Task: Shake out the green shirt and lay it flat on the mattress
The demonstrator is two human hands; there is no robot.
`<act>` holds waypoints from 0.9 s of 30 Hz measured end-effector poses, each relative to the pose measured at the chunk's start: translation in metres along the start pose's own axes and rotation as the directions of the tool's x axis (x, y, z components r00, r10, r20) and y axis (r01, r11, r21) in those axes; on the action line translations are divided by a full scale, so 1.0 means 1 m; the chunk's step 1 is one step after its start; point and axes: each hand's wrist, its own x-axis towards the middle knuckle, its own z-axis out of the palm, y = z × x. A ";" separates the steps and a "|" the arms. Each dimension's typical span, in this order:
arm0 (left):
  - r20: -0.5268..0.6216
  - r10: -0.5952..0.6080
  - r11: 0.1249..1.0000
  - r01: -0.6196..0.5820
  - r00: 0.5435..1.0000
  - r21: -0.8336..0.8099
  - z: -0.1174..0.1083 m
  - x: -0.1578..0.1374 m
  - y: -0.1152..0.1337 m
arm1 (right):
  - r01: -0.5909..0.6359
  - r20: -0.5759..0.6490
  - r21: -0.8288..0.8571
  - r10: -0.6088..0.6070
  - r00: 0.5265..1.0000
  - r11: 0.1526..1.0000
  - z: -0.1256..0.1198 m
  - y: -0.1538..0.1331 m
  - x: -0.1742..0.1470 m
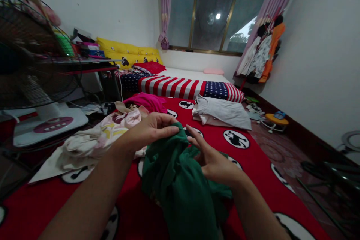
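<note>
A bunched green garment (182,180) hangs and lies in front of me over the red bed cover. My left hand (154,129) pinches its upper edge between thumb and fingers. On the right side of the cloth, my right hand (212,157) has its fingers stretched and apart; they touch or nearly touch the fabric, and some fingertips are hidden behind it. Left of my hands lies a rumpled heap of pale clothes (90,144). A bright pink garment (146,101) sits behind that heap. Folded grey clothes (222,112) lie farther off to the right.
The red cover (253,195) has round white patches. A fan (36,71) stands close on the left, beside a cluttered desk (92,63). Beyond is another bed with a striped cover (174,86). A small yellow stool (277,119) stands on the floor at right.
</note>
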 end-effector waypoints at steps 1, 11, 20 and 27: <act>0.016 0.021 0.999 -0.021 1.000 -0.039 0.007 0.001 0.000 | 0.016 0.008 -0.029 -0.015 1.000 0.999 0.007 0.005 0.004; -0.395 0.259 0.961 -0.276 0.882 0.014 0.013 0.017 -0.010 | 0.061 -0.352 0.382 0.084 0.932 0.922 0.003 -0.004 0.013; -0.079 0.171 0.969 -0.153 0.982 0.194 0.037 0.006 -0.002 | 0.588 -0.930 0.069 -0.162 0.331 0.806 0.008 -0.041 0.010; -0.279 0.414 0.880 -0.303 0.867 0.365 0.084 0.006 -0.008 | 0.491 -0.888 -0.204 -0.371 0.271 0.847 0.037 -0.050 -0.001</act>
